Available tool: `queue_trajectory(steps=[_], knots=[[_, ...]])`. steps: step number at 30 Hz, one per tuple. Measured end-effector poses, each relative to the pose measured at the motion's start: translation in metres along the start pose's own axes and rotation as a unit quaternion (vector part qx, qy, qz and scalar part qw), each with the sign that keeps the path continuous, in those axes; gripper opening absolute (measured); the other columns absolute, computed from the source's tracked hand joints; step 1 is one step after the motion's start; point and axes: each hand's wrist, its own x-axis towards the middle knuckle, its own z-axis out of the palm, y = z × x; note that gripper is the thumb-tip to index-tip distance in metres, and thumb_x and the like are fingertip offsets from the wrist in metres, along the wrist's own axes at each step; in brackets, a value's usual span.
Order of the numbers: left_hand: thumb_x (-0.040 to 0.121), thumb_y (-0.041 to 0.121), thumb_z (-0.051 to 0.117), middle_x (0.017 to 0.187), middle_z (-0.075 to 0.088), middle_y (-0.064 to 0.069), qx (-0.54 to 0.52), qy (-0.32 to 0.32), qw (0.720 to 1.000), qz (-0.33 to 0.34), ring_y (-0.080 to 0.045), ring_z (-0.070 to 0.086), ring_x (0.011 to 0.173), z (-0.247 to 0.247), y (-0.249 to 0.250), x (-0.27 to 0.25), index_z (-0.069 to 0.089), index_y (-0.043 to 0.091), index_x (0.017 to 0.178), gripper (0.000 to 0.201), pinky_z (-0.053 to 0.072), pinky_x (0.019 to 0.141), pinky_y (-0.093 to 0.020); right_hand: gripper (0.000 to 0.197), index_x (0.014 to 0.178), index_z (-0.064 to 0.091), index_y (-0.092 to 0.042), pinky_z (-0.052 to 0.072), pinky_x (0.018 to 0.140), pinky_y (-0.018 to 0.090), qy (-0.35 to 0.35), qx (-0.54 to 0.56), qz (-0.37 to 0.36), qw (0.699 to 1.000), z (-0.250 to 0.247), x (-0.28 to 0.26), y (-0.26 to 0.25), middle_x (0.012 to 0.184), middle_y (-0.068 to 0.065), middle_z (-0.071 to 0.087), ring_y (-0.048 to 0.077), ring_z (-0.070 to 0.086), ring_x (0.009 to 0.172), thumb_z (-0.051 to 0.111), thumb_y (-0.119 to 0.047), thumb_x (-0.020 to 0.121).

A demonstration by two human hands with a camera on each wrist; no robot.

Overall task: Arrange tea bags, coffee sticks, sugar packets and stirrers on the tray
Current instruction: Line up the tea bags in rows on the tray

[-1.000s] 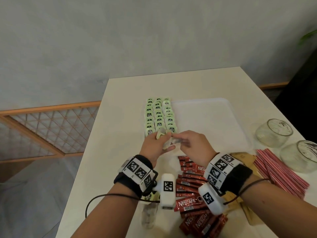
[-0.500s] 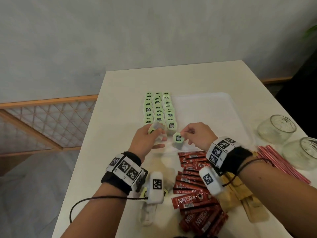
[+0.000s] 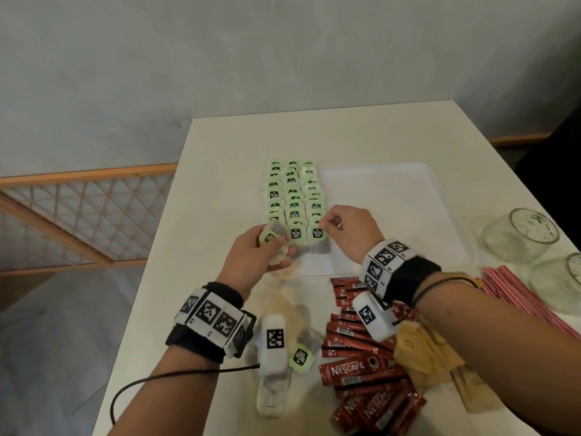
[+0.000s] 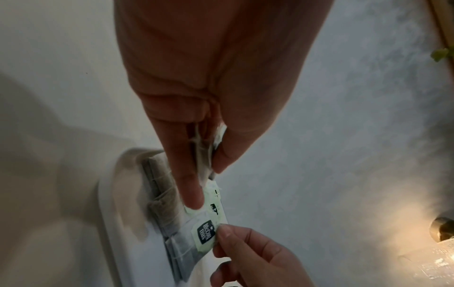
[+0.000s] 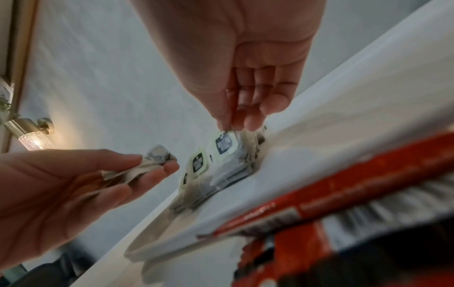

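My right hand (image 3: pixel 349 234) pinches the green tag of a tea bag (image 3: pixel 317 237) lying at the near end of the rows on the tray (image 3: pixel 408 215) — the grip is tight on that tag. My left hand (image 3: pixel 257 256) holds several more tea bags (image 3: pixel 273 237) just beside it. Coffee sticks (image 3: pixel 361 369) lie on the surface near me.

Two clear glass jars (image 3: pixel 522 234) lie on the white rectangular table (image 3: pixel 220 190) at three o'clock. A wooden lattice railing (image 3: pixel 78 215) stands at nine o'clock, and a lit glass wall lamp (image 5: pixel 32 136) hangs on the grey wall (image 3: pixel 220 58).
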Motion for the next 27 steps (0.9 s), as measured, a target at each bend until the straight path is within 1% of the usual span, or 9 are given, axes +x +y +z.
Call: queue_trajectory(steps=[5, 7, 11, 13, 15, 19, 23, 25, 27], knots=[[0.096, 0.008, 0.059, 0.093, 0.076, -0.007, 0.031, -0.031, 0.999, -0.004, -0.02, 0.074, 0.08, 0.003, -0.001, -0.004, 0.066, 0.006, 0.108, 0.014, 0.061, 0.066, -0.03, 0.015, 0.099, 0.07, -0.02, 0.05, 0.081, 0.032, -0.011, -0.004, 0.002, 1.0, -0.001, -0.001, -0.001, 0.092, -0.006, 0.066, 0.014, 0.062, 0.088, 0.061, -0.031, 0.093], [0.096, 0.01, 0.06, 0.096, 0.076, -0.007, 0.056, -0.048, 0.997, -0.002, -0.018, 0.072, 0.075, 0.005, 0.001, -0.005, 0.067, 0.006, 0.108, 0.015, 0.061, 0.066, -0.033, 0.019, 0.107, 0.069, -0.025, 0.047, 0.078, 0.028, -0.008, 0.028, -0.009, 1.0, -0.006, -0.006, -0.003, 0.091, -0.01, 0.062, 0.008, 0.059, 0.084, 0.059, -0.035, 0.093], [0.092, 0.011, 0.064, 0.095, 0.072, -0.007, 0.097, -0.08, 0.992, 0.0, -0.017, 0.072, 0.073, 0.013, 0.006, -0.007, 0.065, 0.008, 0.113, 0.021, 0.061, 0.066, -0.036, 0.033, 0.124, 0.063, -0.033, 0.04, 0.072, 0.018, -0.102, 0.135, -0.058, 0.984, -0.015, -0.023, -0.017, 0.101, -0.008, 0.059, -0.002, 0.049, 0.069, 0.062, -0.038, 0.092], [0.091, 0.011, 0.066, 0.092, 0.07, -0.002, 0.111, -0.093, 0.989, 0.01, -0.016, 0.072, 0.074, 0.019, 0.008, -0.009, 0.066, 0.011, 0.111, 0.019, 0.059, 0.062, -0.031, 0.032, 0.122, 0.064, -0.032, 0.042, 0.072, 0.017, -0.117, 0.126, -0.082, 0.982, -0.015, -0.027, -0.021, 0.106, -0.007, 0.058, -0.003, 0.051, 0.071, 0.065, -0.035, 0.09], [0.09, 0.01, 0.068, 0.091, 0.068, -0.003, 0.116, -0.094, 0.989, 0.017, -0.015, 0.071, 0.073, 0.022, 0.009, -0.011, 0.066, 0.011, 0.107, 0.017, 0.058, 0.059, -0.028, 0.02, 0.108, 0.071, -0.029, 0.04, 0.066, 0.014, -0.106, 0.131, -0.079, 0.983, -0.017, -0.03, -0.022, 0.101, -0.007, 0.062, -0.004, 0.053, 0.067, 0.069, -0.029, 0.088], [0.086, 0.009, 0.074, 0.086, 0.067, -0.003, 0.081, -0.053, 0.995, 0.016, -0.015, 0.069, 0.068, 0.026, 0.007, -0.013, 0.064, 0.007, 0.112, 0.028, 0.059, 0.059, -0.03, 0.007, 0.094, 0.072, -0.017, 0.049, 0.056, 0.022, -0.078, 0.208, -0.023, 0.975, -0.025, -0.032, -0.015, 0.081, 0.006, 0.068, 0.006, 0.057, 0.056, 0.071, -0.019, 0.087], [0.088, 0.02, 0.073, 0.086, 0.069, -0.006, 0.073, -0.018, 0.997, 0.029, -0.014, 0.068, 0.063, 0.035, 0.004, -0.017, 0.063, 0.012, 0.092, 0.013, 0.058, 0.056, -0.031, 0.007, 0.097, 0.063, -0.003, 0.059, 0.057, 0.032, -0.085, 0.358, 0.046, 0.929, -0.03, -0.038, -0.013, 0.078, 0.014, 0.064, 0.021, 0.065, 0.057, 0.065, -0.006, 0.09], [0.09, 0.022, 0.07, 0.084, 0.069, -0.007, 0.085, -0.008, 0.995, 0.045, -0.015, 0.066, 0.06, 0.038, 0.004, -0.016, 0.062, 0.013, 0.087, 0.013, 0.058, 0.054, -0.031, 0.008, 0.097, 0.061, -0.004, 0.06, 0.058, 0.034, -0.098, 0.35, 0.048, 0.93, -0.031, -0.04, -0.011, 0.081, 0.014, 0.065, 0.023, 0.067, 0.06, 0.064, -0.007, 0.091], [0.092, 0.022, 0.068, 0.082, 0.068, -0.006, 0.133, -0.005, 0.989, 0.065, -0.014, 0.064, 0.057, 0.039, 0.006, -0.014, 0.061, 0.012, 0.088, 0.012, 0.057, 0.051, -0.03, 0.012, 0.1, 0.062, -0.013, 0.059, 0.063, 0.032, -0.09, 0.282, 0.024, 0.955, -0.032, -0.043, -0.009, 0.088, 0.008, 0.066, 0.021, 0.067, 0.069, 0.068, -0.015, 0.09]])
